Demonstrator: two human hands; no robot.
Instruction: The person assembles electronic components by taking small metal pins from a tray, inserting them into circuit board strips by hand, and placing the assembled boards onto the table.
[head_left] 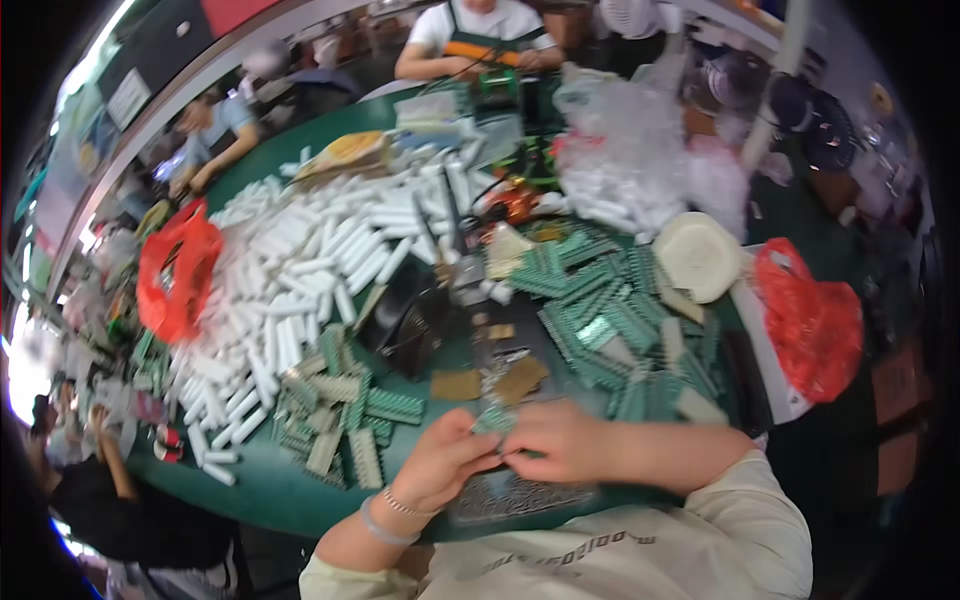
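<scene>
My left hand (445,462), with bracelets at its wrist, is closed on a small green circuit board (492,420) that shows above its fingertips. My right hand (555,442) meets it from the other side, its fingers pinched together close to the board. What lies between the right fingertips is hidden by the fingers and blur. Just beyond the hands lie brown flat pieces (521,380) and small metal parts on a dark mat. A patch of small dark pieces (515,500) spreads below the hands, near my shirt.
Green board strips are heaped at left (365,405) and right (600,310). White tubes (310,250) cover the left side of the green table (270,500). A black container (405,315), a cream lid (698,257) and red bags (810,320) stand around. Other people sit across the table.
</scene>
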